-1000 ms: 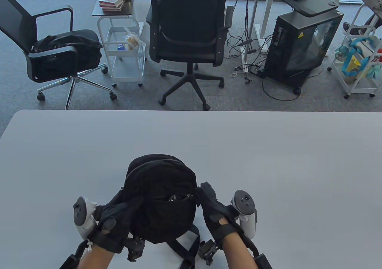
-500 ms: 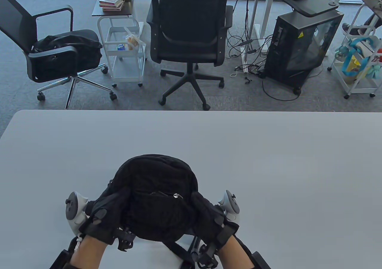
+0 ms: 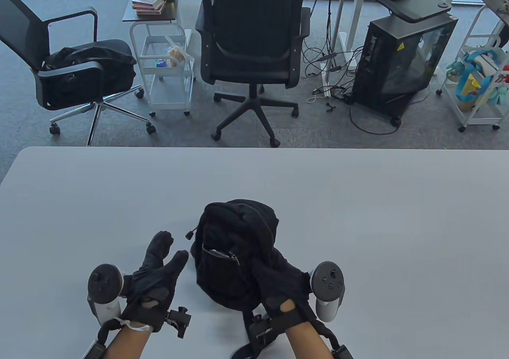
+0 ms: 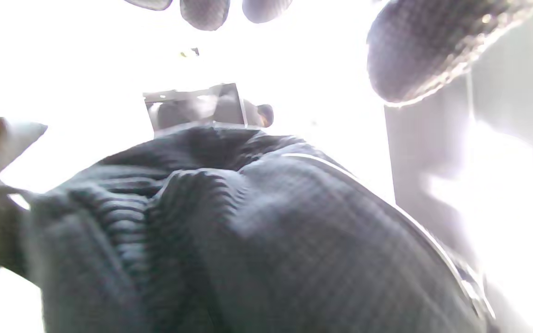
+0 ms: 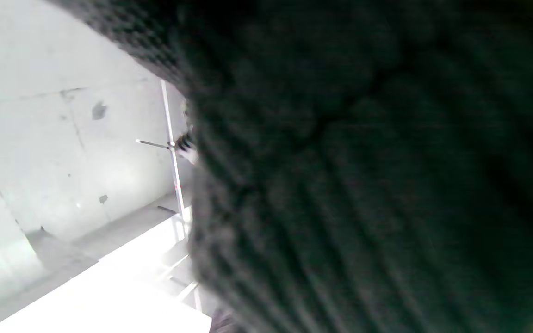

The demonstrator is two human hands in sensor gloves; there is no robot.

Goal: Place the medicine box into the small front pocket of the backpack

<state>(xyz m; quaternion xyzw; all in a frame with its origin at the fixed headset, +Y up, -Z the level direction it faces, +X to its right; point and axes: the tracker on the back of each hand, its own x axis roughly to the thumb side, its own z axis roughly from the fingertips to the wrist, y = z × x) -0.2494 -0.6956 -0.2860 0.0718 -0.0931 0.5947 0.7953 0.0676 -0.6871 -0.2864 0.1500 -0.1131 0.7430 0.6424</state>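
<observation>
Watching right hand point(image 3: 284, 285) grip backpack point(image 3: 234, 251) side, fingers wrapped in fabric | left hand point(image 3: 159, 273) off it, fingers spread, holding nothing | medicine box not visible, maybe in front pocket point(image 3: 218, 265) | risk: pocket gapes, bag tips on tabletop point(image 3: 358, 223), box slides out

Even daylight overhead, harsh glare and murk at the wrists.
The table view is sharp, its pale grey desk point(image 3: 358, 215) softly shadowed; the left wrist view blows out white, blurred; the right wrist view is dark, smeared black woven fabric point(image 5: 363, 185).
</observation>
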